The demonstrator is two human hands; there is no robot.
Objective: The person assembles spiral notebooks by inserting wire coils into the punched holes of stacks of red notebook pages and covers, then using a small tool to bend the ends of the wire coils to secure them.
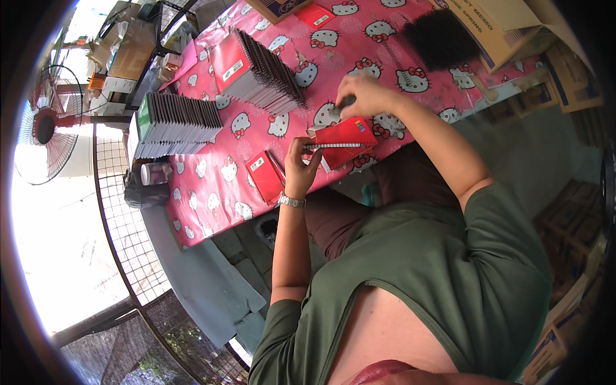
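At the near edge of the table, a small red notebook [350, 133] lies in front of me with a spiral binding along its near side. My left hand [301, 163] is closed, its fingers pinching the left end of that binding. Just above the notebook, my right hand [367, 95] is curled around a small dark tool [347, 101]; its kind is hard to make out. Left of my left hand, another red notebook [264, 178] rests on the table.
A pink patterned cloth covers the table [212, 173]. Tall piles of red notebooks [256, 70] and green-covered notebooks [173, 125] stand at the left. Black wire coils [439, 40] lie at the far right beside a cardboard box [494, 32]. A fan [45, 125] stands left.
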